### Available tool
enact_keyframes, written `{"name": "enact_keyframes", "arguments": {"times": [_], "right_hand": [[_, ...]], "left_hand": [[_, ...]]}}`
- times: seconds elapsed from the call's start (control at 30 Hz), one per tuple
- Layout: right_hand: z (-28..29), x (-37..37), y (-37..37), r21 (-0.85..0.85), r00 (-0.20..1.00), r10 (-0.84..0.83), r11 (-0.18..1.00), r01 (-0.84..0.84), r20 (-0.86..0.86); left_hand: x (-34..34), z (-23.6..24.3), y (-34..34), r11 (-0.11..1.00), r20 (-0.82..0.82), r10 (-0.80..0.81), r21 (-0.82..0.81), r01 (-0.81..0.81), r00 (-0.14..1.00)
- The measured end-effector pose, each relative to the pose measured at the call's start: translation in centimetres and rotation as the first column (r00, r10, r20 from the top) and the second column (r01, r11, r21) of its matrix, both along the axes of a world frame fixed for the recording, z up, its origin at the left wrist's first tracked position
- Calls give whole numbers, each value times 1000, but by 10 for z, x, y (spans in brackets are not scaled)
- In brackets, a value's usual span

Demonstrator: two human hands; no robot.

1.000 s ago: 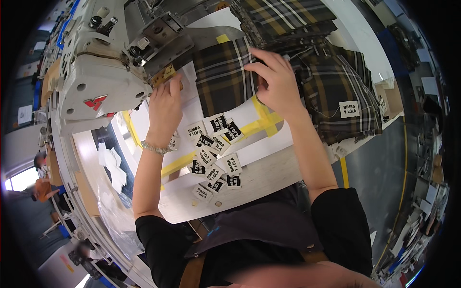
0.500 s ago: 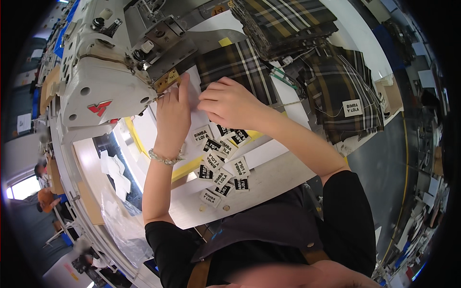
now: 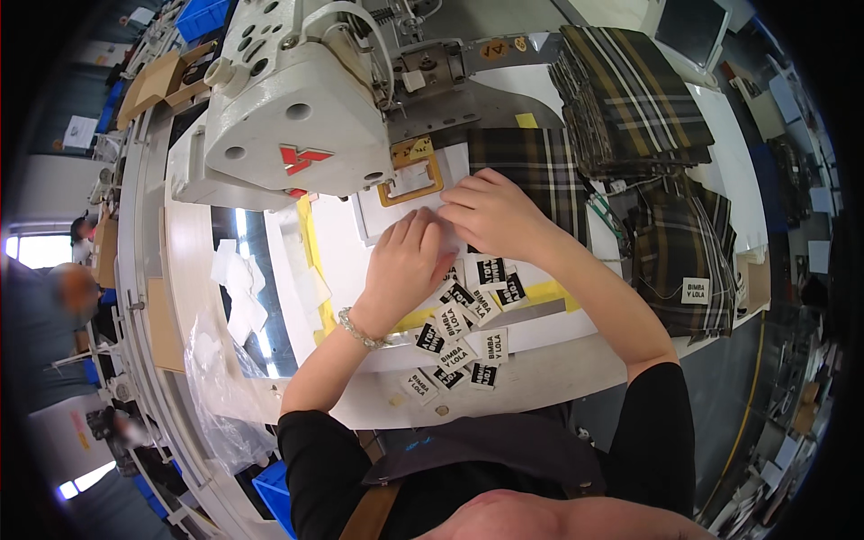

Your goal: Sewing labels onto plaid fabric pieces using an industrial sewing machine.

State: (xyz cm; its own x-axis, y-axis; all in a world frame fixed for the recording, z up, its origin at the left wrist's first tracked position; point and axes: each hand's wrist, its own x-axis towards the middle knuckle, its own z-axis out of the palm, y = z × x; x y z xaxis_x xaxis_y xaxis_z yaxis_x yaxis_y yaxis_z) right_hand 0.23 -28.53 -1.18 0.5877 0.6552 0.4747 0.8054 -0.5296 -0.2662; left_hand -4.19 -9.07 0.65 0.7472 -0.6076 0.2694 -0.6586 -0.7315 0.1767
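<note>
My left hand (image 3: 403, 261) has its fingers bent together over white paper, just left of a pile of small black and white fabric labels (image 3: 454, 358). My right hand (image 3: 495, 216) is curled beside it, fingertips near a yellowish frame (image 3: 409, 184) under the sewing machine (image 3: 283, 117). What either hand grips is hidden. Dark plaid fabric (image 3: 526, 153) lies behind my right hand, on white sheets with yellow tape (image 3: 540, 292).
Plaid stacks (image 3: 630, 85) stand at the back right, with more plaid pieces carrying a label (image 3: 675, 238) below them. Green-handled scissors (image 3: 603, 211) lie between. A plastic bag (image 3: 216, 414) is at the left, a blue bin (image 3: 272, 493) below the table. People (image 3: 83, 229) sit far left.
My right hand has left the plaid fabric and moved leftward beside my left hand. My left hand has drawn back from the machine toward the labels. The view has shifted.
</note>
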Motion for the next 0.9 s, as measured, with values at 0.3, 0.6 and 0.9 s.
{"name": "enact_keyframes", "arguments": {"times": [0.3,0.6,0.9], "right_hand": [[-7,-1,-1,26,1000,29,999,-28,-7],[1,-4,0,54,999,1,999,2,-47],[0,-4,4,123,999,-5,992,9,-33]], "left_hand": [[-11,-3,5,1000,8,-8,14,7,1000],[-13,-3,4,999,-69,4,-49,-7,998],[-5,-11,10,997,-85,14,-72,-20,996]]}}
